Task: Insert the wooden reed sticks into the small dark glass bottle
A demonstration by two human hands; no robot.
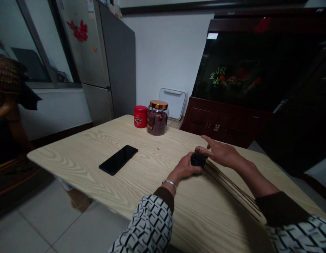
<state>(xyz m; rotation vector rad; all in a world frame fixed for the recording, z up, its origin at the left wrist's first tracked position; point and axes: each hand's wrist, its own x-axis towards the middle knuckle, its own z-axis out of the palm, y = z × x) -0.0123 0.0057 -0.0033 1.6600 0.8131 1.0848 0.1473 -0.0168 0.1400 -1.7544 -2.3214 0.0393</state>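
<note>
My left hand [186,166] curls around a small black round object [197,161] at the right of the wooden table; its exact kind is unclear. Over the same object, my right hand [221,153] has its thumb resting near the top and its index finger stretched away; the other fingers are partly hidden. Several long thin brown sticks [232,188] run from beside the black object toward the lower right, passing below my right forearm. What joins them to the object, if anything, is covered by my hands.
On the pale wooden table [147,175] lie a black phone [119,160] and a tiny brown bit [158,148]. Toward the back stand a red canister [140,116] and a glass jar [157,121] with a copper-coloured lid. A person [8,84] is at the far left.
</note>
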